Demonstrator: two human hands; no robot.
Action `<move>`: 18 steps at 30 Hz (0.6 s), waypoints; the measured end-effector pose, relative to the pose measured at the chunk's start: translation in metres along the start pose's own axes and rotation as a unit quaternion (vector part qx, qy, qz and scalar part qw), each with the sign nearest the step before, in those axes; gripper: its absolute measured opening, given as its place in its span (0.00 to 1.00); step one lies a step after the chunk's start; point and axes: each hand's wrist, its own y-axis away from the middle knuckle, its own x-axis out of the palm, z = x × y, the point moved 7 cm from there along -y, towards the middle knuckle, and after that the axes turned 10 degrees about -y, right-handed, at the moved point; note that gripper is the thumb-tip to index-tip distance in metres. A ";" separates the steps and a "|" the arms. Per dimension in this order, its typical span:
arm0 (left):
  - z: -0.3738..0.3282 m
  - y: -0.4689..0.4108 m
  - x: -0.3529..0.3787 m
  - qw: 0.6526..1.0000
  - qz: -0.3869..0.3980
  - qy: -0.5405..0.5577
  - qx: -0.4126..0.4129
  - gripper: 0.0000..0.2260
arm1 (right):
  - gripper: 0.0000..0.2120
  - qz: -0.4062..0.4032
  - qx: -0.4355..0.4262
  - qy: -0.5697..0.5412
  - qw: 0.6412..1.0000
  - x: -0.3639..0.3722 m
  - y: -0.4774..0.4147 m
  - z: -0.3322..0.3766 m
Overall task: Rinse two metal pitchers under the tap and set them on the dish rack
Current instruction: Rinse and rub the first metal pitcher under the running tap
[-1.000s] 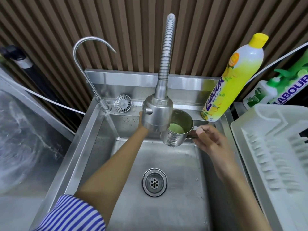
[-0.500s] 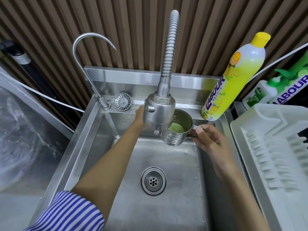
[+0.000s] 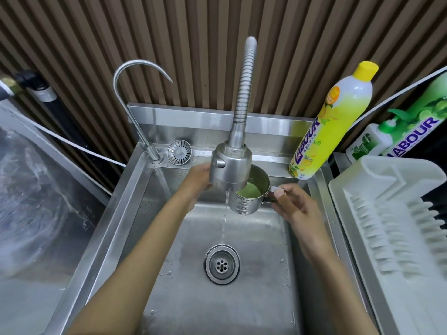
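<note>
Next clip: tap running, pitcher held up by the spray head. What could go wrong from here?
1. The water stream falls just left of the pitcher into the sink, so the green residue inside may go unrinsed.
2. The right hand pinches only the handle; a filling pitcher could tip or slip.

One wide-angle camera on the person's head looks forward and steeply down, close above the sink (image 3: 254, 298); tap (image 3: 229, 168) at twelve o'clock, dish rack (image 3: 387, 213) at three.
</note>
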 end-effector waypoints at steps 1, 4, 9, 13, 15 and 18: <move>0.006 0.004 0.000 0.999 0.032 -0.019 0.013 0.09 | 0.04 0.003 -0.001 -0.002 1.000 0.003 0.002 0.001; 0.022 0.025 0.010 0.986 0.133 -0.079 0.064 0.20 | 0.08 0.008 -0.007 -0.013 1.000 0.016 0.009 0.000; 0.016 0.059 -0.001 0.977 -0.025 -0.152 0.150 0.33 | 0.06 0.031 0.020 -0.061 0.997 0.034 0.026 -0.007; 0.017 0.084 -0.006 0.956 -0.086 -0.230 0.162 0.30 | 0.04 0.036 0.064 -0.077 0.994 0.035 0.035 -0.010; 0.025 0.087 -0.005 0.957 -0.093 -0.247 0.120 0.25 | 0.05 0.046 0.078 -0.036 0.995 0.033 0.036 -0.004; 0.034 0.090 0.001 0.968 -0.070 -0.230 0.079 0.30 | 0.06 0.057 0.077 0.058 0.994 0.028 0.035 0.014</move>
